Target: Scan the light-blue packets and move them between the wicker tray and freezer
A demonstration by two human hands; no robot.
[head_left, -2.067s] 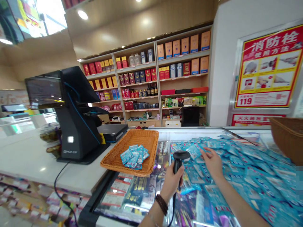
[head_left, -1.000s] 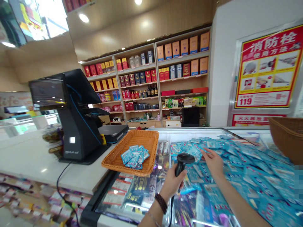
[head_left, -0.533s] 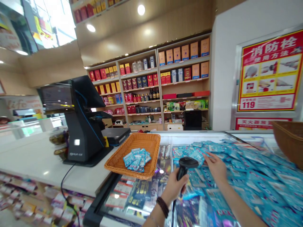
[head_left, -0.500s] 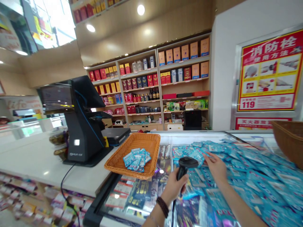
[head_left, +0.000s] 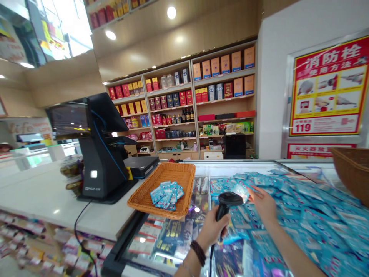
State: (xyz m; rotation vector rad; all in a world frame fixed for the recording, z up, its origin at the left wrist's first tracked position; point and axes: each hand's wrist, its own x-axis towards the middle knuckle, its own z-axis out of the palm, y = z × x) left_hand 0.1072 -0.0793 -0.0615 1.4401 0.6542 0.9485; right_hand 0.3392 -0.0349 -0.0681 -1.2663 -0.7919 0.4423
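My left hand (head_left: 215, 227), with a dark braided bracelet on its wrist, is wrapped round the handle of a black barcode scanner (head_left: 230, 199). The scanner's head points right, and a cable hangs below it. Just beyond it, my right hand (head_left: 263, 204) pinches the edge of a blue packet (head_left: 241, 191). Bright light falls on that packet in front of the scanner. Many more blue packets (head_left: 314, 215) lie heaped on the glass freezer top around and beneath my right hand. An orange wicker basket (head_left: 184, 173) to the left holds a small pile of the same packets (head_left: 166, 194).
A black checkout terminal (head_left: 100, 161) stands on the white counter (head_left: 37, 188) at left. Under the glass lid (head_left: 144, 234) lie wrapped goods. A brown basket (head_left: 353, 169) sits at far right. Shelves of boxes and bottles (head_left: 178, 100) line the back wall.
A bright patch of light now shows on the packet between scanner and right hand. The scanner has shifted very slightly right; both hands are otherwise almost still.
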